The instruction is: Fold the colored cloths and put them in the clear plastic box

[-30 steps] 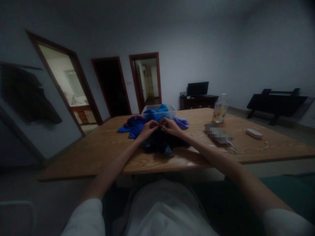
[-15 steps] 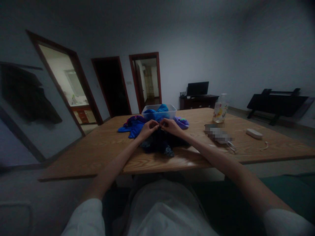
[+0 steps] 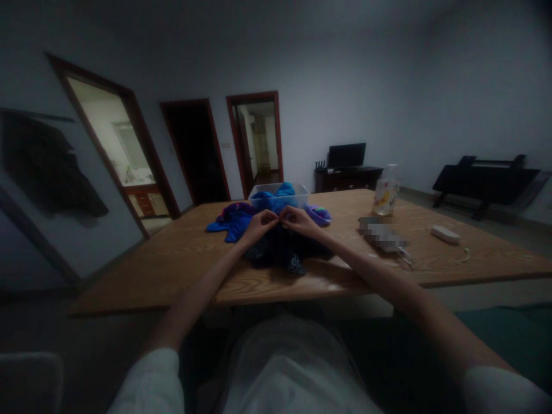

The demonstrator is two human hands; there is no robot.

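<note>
My left hand (image 3: 262, 224) and my right hand (image 3: 299, 221) meet fingertip to fingertip at the middle of the table. Both are pinched closed on the upper edge of a dark garment (image 3: 276, 252), which lies bunched beneath them. A patterned grey-white patch shows at its near end. What exactly sits between the fingertips is too small to make out. Left of my left hand lies a bright blue garment (image 3: 236, 226) with a dark purple part behind it. Purple cloth (image 3: 319, 215) rests just beyond my right hand. Behind the hands stands a clear plastic bin (image 3: 303, 199) holding blue cloth (image 3: 282, 192).
On the right of the wooden table (image 3: 164, 270) stand a clear bottle (image 3: 385, 195) with a colourful print, a blurred-out device (image 3: 383, 236), a white oblong case (image 3: 445, 234) and a short pale cord (image 3: 463, 256). Table edges run close to my body.
Hardly anything differs. Both hands keep their pinch at the same spot, with at most a slight shift of the right fingers. The garments and bin have not moved.
</note>
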